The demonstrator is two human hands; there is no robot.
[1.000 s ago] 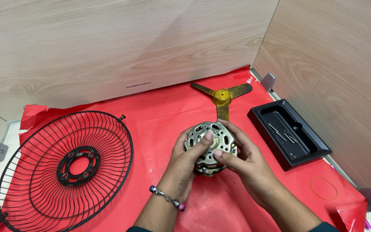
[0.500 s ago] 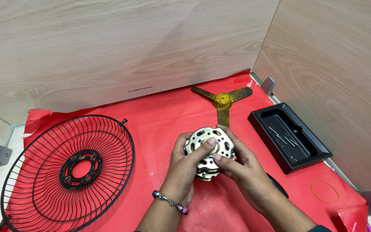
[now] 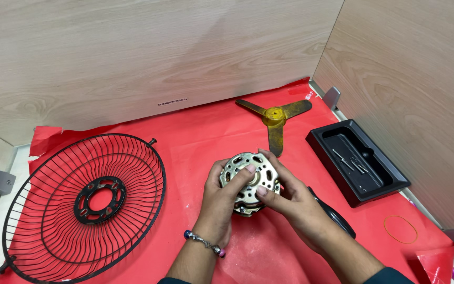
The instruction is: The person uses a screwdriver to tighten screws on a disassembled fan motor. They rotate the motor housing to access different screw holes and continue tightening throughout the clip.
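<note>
Together, our two hands hold the small fan motor (image 3: 249,181) just above the red sheet (image 3: 195,137), near the middle of the work surface and in front of us. Our left hand (image 3: 222,202) wraps the drum's left side from below, thumb laid across the slotted face. Our right hand (image 3: 295,205) closes on the right side, fingertips pressed at the hub, so both grips are snug on the motor and neither is spread. We judge the step in hand to be turning and inspecting the motor, or working something at its centre. The fingers hide the shaft end, so we cannot tell which. Any further handling would call for a steady hold by the left hand while the right fingertips work finely at the hub. The motor's pale round face tilts up toward us and slightly away. It is a squat drum, wider than it is deep, so its one real axis is the shaft line, running from the sheet up toward the camera. The black wire guard (image 3: 88,197) lies well apart on the left. The yellow three-armed piece (image 3: 275,118) lies beyond the motor. The black tray (image 3: 332,173) with small screws sits to the right.
</note>
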